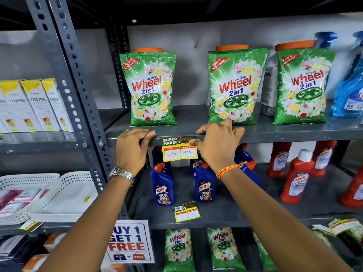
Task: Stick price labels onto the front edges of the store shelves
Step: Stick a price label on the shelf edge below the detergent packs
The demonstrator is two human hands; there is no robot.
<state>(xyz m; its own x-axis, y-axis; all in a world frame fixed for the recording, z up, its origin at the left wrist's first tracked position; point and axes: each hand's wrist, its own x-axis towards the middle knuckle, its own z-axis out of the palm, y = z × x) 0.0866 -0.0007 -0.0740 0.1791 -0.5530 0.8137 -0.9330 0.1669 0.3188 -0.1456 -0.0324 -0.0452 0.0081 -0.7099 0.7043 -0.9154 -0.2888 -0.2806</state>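
A yellow and green price label (179,149) hangs from the front edge of the grey upper shelf (294,135). My right hand (218,143) rests on that edge, thumb pressing the label's top right corner. My left hand (132,146) grips the shelf edge just left of the label, fingers curled over the lip, not touching the label. A second price label (186,211) lies flat on the lower shelf (245,216) in front of the blue bottles. More labels (345,225) sit at the right end of that shelf's edge.
Green Wheel detergent bags (234,85) stand on the upper shelf, blue spray bottles (347,89) to the right. Blue (163,185) and red Harpic bottles (294,179) fill the lower shelf. A "Buy 1 Get 1 Free" sign (129,241) and white baskets (59,195) are at lower left.
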